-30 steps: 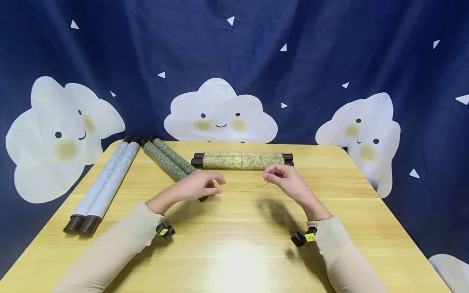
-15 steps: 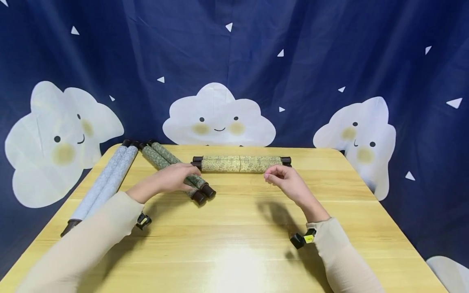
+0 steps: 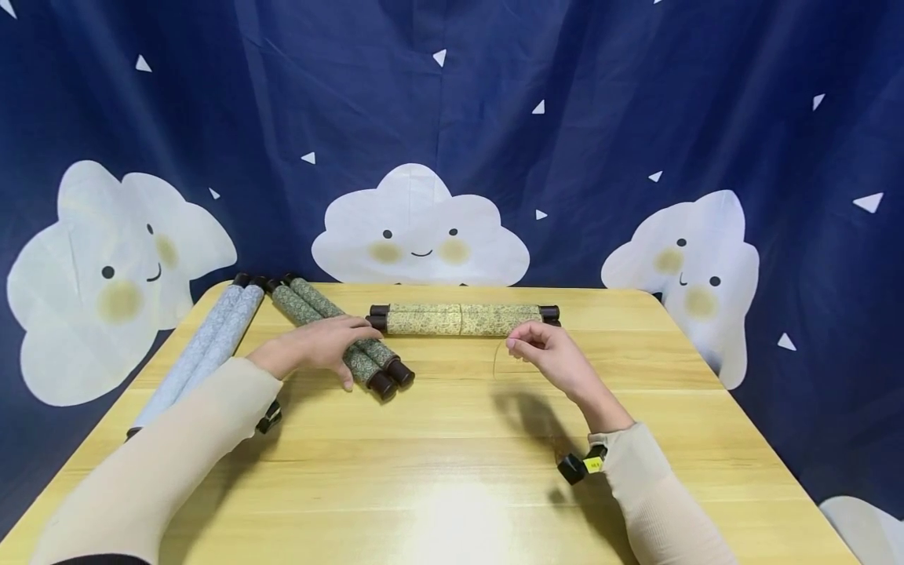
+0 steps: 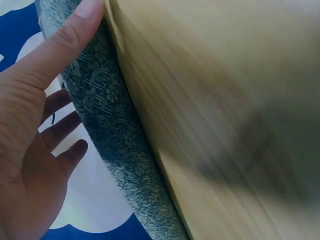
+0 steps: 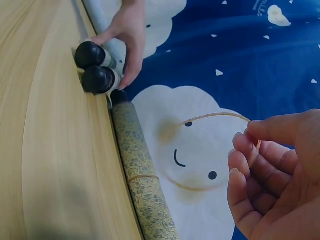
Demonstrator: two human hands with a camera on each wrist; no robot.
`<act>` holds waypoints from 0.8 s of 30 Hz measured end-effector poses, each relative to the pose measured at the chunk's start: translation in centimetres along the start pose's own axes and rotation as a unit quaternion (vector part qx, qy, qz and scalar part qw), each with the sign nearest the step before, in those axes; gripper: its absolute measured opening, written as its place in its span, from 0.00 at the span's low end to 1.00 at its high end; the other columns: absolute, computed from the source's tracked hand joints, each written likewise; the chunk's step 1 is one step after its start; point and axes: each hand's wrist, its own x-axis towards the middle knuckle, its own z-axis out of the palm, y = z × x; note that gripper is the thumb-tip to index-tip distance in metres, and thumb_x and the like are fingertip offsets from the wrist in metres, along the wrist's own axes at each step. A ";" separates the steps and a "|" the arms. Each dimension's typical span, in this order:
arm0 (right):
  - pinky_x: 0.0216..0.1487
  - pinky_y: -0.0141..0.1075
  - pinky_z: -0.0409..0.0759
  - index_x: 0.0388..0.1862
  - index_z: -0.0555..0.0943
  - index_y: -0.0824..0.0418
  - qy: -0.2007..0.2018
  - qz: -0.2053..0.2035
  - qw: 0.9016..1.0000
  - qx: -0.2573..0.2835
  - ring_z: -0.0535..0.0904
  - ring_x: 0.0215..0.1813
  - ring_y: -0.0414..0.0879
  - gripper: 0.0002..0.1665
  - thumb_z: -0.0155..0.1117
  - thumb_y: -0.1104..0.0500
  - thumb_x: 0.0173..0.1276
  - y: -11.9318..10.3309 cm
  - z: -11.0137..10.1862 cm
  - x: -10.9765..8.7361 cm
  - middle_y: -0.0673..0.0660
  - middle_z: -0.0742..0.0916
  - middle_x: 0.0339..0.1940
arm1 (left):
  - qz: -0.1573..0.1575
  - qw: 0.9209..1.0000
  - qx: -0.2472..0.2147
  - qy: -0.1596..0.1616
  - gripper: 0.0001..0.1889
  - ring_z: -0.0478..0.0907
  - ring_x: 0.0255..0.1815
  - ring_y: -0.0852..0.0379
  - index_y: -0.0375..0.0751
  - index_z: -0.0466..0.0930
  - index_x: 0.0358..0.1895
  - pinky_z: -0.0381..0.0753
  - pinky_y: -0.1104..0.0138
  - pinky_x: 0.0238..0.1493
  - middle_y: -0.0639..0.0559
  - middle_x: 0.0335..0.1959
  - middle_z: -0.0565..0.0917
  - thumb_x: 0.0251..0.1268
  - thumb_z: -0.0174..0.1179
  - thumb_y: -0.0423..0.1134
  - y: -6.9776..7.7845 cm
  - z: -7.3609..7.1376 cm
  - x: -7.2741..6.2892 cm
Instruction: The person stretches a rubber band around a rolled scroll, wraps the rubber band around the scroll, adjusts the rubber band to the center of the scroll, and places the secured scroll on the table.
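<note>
My left hand [image 3: 314,345] is over a green patterned double-rolled scroll [image 3: 363,366] with dark end knobs, lying diagonally on the table. The left wrist view shows the thumb on one side of the green roll and the other fingers reaching round the opposite side. To the right, my right hand [image 3: 554,357] is raised and pinches a thin tan rubber band [image 5: 215,115] between thumb and index finger; the band hangs in a loose loop. Behind that hand lies a yellow patterned scroll [image 3: 424,320], with another rubber band [image 5: 143,177] round its middle.
A pale blue double-rolled scroll [image 3: 212,333] lies along the table's left side, partly covered by the left sleeve [image 3: 176,447]. The wooden table [image 3: 438,439] ends at a dark blue curtain [image 3: 452,102] printed with white clouds.
From the middle of the table my left hand has moved left, onto the green scroll. The right hand stays in place with the rubber band. The view has tilted slightly upward.
</note>
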 end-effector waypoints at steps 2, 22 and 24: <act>0.38 0.36 0.78 0.42 0.82 0.64 -0.001 0.001 1.000 0.003 0.78 0.41 0.56 0.08 0.62 0.60 0.72 0.0 0.1 0.0 0.55 0.84 0.35 | 0.004 1.000 0.004 0.000 0.54 0.63 0.69 0.36 0.46 0.68 0.70 0.59 0.42 0.69 0.40 0.69 0.68 0.32 0.79 0.58 -0.3 0.3 0.2; 0.37 0.36 0.77 0.41 0.82 0.64 -0.010 -0.002 1.000 0.000 0.76 0.40 0.62 0.07 0.61 0.60 0.72 0.3 0.5 0.2 0.58 0.83 0.32 | 0.040 0.999 -0.012 0.003 0.56 0.66 0.68 0.42 0.45 0.67 0.71 0.62 0.46 0.69 0.44 0.68 0.70 0.37 0.68 0.73 2.0 1.6 1.8; 0.36 0.35 0.76 0.41 0.81 0.65 -0.010 -0.004 1.000 -0.001 0.76 0.39 0.63 0.08 0.61 0.61 0.72 0.3 0.5 0.2 0.57 0.82 0.32 | 0.037 0.999 -0.005 -0.010 0.59 0.65 0.69 0.43 0.47 0.63 0.73 0.61 0.46 0.70 0.44 0.70 0.69 0.35 0.66 0.76 2.1 1.8 2.0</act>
